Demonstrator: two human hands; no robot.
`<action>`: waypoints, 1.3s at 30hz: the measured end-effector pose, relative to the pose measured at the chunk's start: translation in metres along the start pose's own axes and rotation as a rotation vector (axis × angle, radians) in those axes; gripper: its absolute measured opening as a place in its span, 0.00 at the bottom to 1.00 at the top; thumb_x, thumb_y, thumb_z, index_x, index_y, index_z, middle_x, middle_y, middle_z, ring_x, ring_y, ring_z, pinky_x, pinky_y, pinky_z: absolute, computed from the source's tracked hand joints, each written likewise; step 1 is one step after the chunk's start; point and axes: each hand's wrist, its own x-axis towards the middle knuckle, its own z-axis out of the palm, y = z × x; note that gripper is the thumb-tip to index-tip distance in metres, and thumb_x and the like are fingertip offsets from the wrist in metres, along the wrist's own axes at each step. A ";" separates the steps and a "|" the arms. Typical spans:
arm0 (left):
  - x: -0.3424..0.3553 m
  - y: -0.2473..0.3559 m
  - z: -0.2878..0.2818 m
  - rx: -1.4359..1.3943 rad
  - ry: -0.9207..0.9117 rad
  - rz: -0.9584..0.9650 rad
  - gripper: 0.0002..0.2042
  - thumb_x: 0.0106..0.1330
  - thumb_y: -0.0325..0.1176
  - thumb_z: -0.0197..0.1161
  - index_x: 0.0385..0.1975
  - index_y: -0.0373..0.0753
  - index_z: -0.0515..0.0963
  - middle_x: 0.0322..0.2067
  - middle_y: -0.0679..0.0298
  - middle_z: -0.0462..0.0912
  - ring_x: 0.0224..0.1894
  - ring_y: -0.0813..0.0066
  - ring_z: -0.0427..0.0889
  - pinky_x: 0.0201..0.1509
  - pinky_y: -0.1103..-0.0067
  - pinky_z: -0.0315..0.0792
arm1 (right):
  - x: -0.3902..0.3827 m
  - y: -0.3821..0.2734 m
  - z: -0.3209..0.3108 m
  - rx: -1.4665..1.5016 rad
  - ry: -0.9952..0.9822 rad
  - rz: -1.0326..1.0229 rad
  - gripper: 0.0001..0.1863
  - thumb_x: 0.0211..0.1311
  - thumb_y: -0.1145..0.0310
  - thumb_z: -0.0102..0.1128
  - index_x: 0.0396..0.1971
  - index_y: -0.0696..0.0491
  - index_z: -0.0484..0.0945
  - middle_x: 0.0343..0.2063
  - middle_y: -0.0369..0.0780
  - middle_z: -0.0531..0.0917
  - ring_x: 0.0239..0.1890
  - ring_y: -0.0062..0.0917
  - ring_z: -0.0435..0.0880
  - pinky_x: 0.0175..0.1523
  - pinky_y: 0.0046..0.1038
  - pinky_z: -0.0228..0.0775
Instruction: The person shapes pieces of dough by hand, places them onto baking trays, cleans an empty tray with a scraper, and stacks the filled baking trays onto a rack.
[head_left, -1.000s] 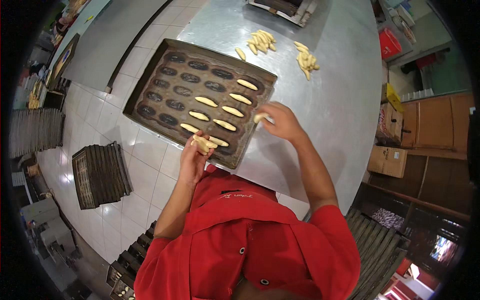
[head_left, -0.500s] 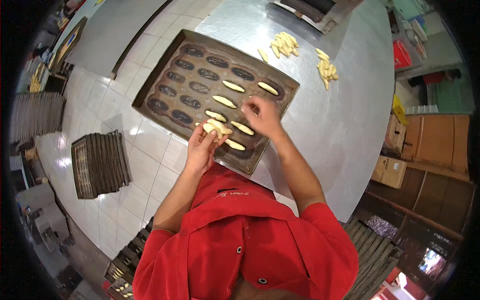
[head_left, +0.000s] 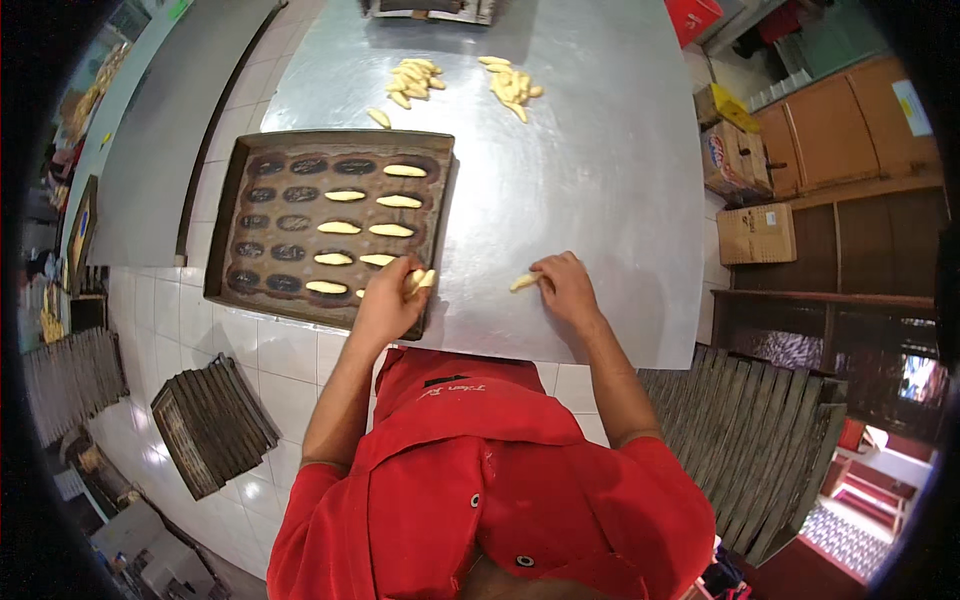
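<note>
A dark metal baking tray [head_left: 300,143] stands at the left of the steel table, marked with rows of blackened ovals. Several pale, spindle-shaped dough pieces [head_left: 340,228] lie on the ovals of its two right-hand columns. Over the tray's near right corner, my left hand [head_left: 388,302] is closed around a few more dough pieces [head_left: 420,281]. My right hand [head_left: 566,287], further right, pinches the end of a single dough piece [head_left: 524,281] at the tabletop. The undersides of my fingers are hidden in both hands.
Two heaps of dough pieces, a left one [head_left: 414,80] and a right one [head_left: 515,88], lie on the steel table [head_left: 590,180] beyond the tray. Stacked trays [head_left: 212,425] stand on the floor at left; more stacked trays [head_left: 740,440] are near right. Cardboard boxes [head_left: 757,234] sit at far right.
My right hand has left the tray and now pinches a dough piece on the table to the right. My left hand still holds dough pieces, now at the tray's near right corner. The view has turned.
</note>
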 end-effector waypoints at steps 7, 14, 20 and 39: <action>0.000 0.006 0.020 -0.267 -0.053 -0.106 0.14 0.59 0.23 0.72 0.40 0.36 0.73 0.36 0.67 0.79 0.38 0.82 0.78 0.42 0.82 0.75 | 0.040 0.039 -0.003 -0.166 0.174 0.009 0.22 0.59 0.63 0.62 0.51 0.58 0.78 0.54 0.48 0.78 0.60 0.43 0.71 0.65 0.46 0.59; -0.053 0.003 0.020 -0.565 0.027 -0.308 0.16 0.58 0.23 0.73 0.41 0.37 0.72 0.37 0.70 0.77 0.39 0.83 0.74 0.44 0.82 0.72 | -0.047 -0.020 0.051 -0.357 -0.397 -0.237 0.43 0.64 0.49 0.57 0.70 0.64 0.56 0.73 0.53 0.54 0.77 0.41 0.46 0.77 0.50 0.35; -0.075 -0.011 0.020 -0.587 0.130 -0.331 0.14 0.61 0.23 0.71 0.42 0.38 0.73 0.39 0.69 0.78 0.42 0.82 0.76 0.48 0.82 0.72 | 0.020 -0.029 0.065 -0.474 -0.206 -0.164 0.45 0.66 0.45 0.51 0.71 0.65 0.54 0.73 0.54 0.53 0.77 0.41 0.45 0.77 0.51 0.32; -0.120 -0.060 -0.052 -0.774 0.458 -0.446 0.11 0.64 0.22 0.66 0.43 0.36 0.73 0.37 0.69 0.78 0.41 0.82 0.76 0.45 0.83 0.72 | 0.204 -0.144 0.027 0.172 0.087 -0.429 0.12 0.52 0.73 0.69 0.37 0.55 0.79 0.32 0.42 0.82 0.35 0.33 0.81 0.42 0.32 0.74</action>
